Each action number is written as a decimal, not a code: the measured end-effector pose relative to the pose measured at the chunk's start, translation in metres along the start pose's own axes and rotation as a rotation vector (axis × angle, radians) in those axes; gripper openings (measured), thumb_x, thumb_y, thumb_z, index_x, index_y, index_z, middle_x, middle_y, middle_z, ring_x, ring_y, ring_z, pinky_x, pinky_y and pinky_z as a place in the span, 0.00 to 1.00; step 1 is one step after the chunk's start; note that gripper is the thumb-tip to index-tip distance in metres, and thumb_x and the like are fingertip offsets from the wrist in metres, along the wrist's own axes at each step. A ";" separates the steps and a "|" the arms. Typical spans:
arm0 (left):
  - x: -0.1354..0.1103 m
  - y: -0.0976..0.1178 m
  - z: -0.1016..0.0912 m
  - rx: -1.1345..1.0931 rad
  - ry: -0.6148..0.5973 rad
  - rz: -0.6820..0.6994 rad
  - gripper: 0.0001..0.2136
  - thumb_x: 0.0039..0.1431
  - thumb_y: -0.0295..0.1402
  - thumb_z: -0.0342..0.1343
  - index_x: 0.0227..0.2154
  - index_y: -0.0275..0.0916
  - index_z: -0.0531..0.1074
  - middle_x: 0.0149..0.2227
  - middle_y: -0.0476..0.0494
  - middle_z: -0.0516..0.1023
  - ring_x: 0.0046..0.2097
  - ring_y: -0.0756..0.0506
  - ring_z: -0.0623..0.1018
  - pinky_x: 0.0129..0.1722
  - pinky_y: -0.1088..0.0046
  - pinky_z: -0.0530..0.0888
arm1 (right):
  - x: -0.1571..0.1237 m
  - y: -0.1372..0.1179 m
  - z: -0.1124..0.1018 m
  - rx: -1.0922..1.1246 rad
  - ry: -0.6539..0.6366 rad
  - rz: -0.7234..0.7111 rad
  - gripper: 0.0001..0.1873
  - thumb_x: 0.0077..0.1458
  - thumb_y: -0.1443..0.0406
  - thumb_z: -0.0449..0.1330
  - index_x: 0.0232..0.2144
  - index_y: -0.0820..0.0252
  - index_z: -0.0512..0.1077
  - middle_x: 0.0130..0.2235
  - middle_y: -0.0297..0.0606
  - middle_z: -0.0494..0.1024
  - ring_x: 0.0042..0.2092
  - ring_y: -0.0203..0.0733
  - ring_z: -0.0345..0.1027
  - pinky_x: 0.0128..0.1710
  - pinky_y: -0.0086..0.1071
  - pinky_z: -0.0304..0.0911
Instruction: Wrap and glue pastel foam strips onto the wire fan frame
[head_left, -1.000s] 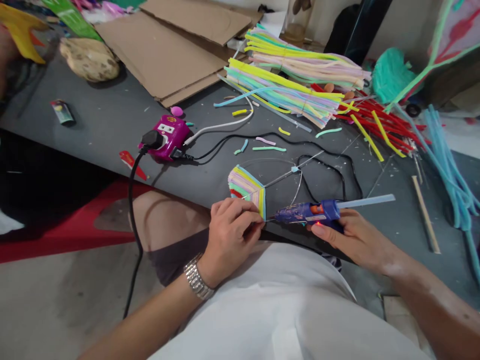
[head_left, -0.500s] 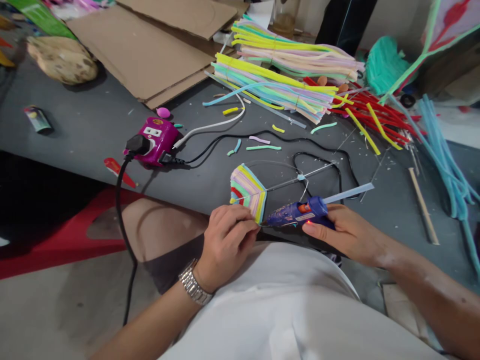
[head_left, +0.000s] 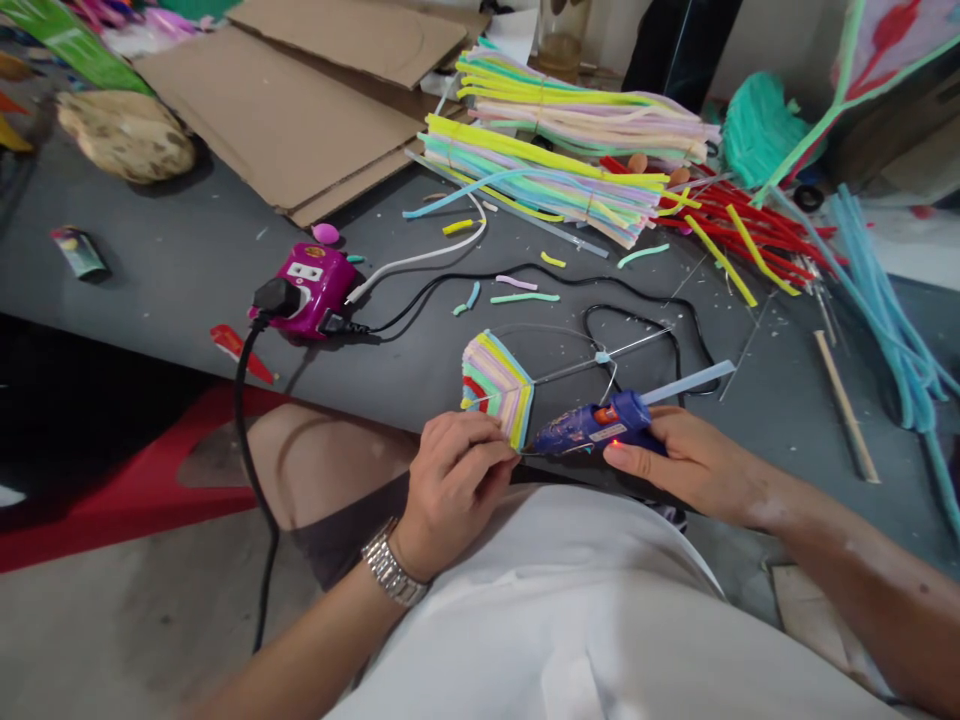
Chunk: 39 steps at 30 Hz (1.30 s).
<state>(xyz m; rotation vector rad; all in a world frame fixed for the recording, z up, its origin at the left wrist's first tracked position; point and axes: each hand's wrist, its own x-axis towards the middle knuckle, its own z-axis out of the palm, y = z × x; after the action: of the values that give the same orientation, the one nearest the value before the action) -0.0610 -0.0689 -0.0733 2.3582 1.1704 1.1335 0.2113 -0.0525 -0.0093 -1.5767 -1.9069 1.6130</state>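
My left hand (head_left: 454, 495), with a metal link watch on the wrist, pinches the lower tip of a fan of pastel craft strips (head_left: 499, 388). The fan is fixed to a thin wire frame (head_left: 592, 360) lying on the table. My right hand (head_left: 697, 465) grips a blue hot glue gun (head_left: 592, 425), its red light lit. The gun's nozzle sits right by the fan's lower tip and my left fingers. A translucent glue stick (head_left: 686, 383) juts from the gun's back.
A magenta power socket (head_left: 307, 290) feeds black cords across the grey table (head_left: 172, 260). Banded bundles of strips (head_left: 547, 170) and red strips (head_left: 750, 225) lie beyond, with cardboard sheets (head_left: 285, 120) at back left. Loose blue strips (head_left: 885, 320) lie at right.
The glue gun has swung left and tilted, bringing its nozzle closer to the fan's tip. The glue stick looks shorter. The whole view has shifted slightly left.
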 end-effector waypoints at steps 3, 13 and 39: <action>-0.001 -0.002 0.001 -0.007 0.010 0.008 0.09 0.58 0.21 0.64 0.36 0.40 0.73 0.38 0.44 0.79 0.44 0.45 0.80 0.46 0.64 0.76 | 0.001 -0.001 0.000 0.010 -0.013 0.039 0.25 0.63 0.46 0.56 0.45 0.58 0.81 0.38 0.39 0.83 0.39 0.47 0.75 0.42 0.35 0.69; -0.003 -0.003 0.003 -0.024 0.004 -0.003 0.10 0.58 0.20 0.63 0.36 0.41 0.72 0.38 0.45 0.78 0.45 0.45 0.80 0.47 0.63 0.76 | 0.003 -0.003 0.001 0.042 0.010 0.008 0.23 0.61 0.47 0.57 0.22 0.57 0.73 0.18 0.29 0.63 0.25 0.38 0.61 0.28 0.30 0.59; -0.005 -0.003 0.005 -0.028 0.018 -0.024 0.10 0.57 0.20 0.64 0.36 0.41 0.71 0.39 0.45 0.77 0.45 0.45 0.79 0.46 0.63 0.76 | -0.001 0.007 -0.005 0.156 0.028 0.044 0.25 0.59 0.44 0.60 0.29 0.60 0.77 0.19 0.30 0.68 0.22 0.35 0.60 0.23 0.29 0.54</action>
<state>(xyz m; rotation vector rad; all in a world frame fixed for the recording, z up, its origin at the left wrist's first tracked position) -0.0610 -0.0703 -0.0807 2.3122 1.1780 1.1578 0.2193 -0.0517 -0.0126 -1.5794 -1.6981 1.7027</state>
